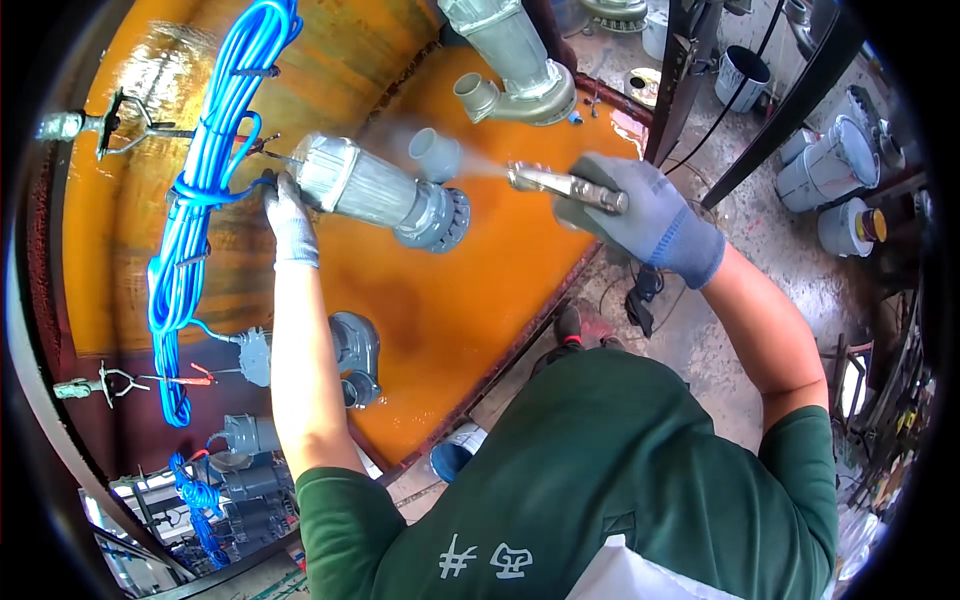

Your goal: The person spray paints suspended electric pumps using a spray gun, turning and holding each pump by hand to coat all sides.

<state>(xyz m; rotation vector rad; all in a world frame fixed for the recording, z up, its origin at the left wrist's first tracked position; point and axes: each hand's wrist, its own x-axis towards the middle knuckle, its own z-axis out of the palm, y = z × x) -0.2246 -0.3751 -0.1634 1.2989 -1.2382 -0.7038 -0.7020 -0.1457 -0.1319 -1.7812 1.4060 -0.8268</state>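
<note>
My right hand (645, 205), in a grey-blue glove, is closed around a metal spray gun (560, 183). A pale mist leaves its nozzle toward the left, onto a grey submersible pump (355, 180) hanging tilted in front of me. The pump's outlet (435, 153) and flanged end (440, 220) lie on the side nearer the gun. My gloved left hand (290, 225) grips the pump's upper left end, where a blue cable arrives; its fingertips are partly hidden. Beside that hand hangs a bundled blue cable coil (215, 140).
Another grey pump (520, 75) hangs at the far side; one more (355, 350) is below my left forearm. Behind them stands an orange-coated booth panel (480, 290). Metal hooks (115, 125) hold the left side. Buckets (830, 165) and a dark post (790, 120) stand at right.
</note>
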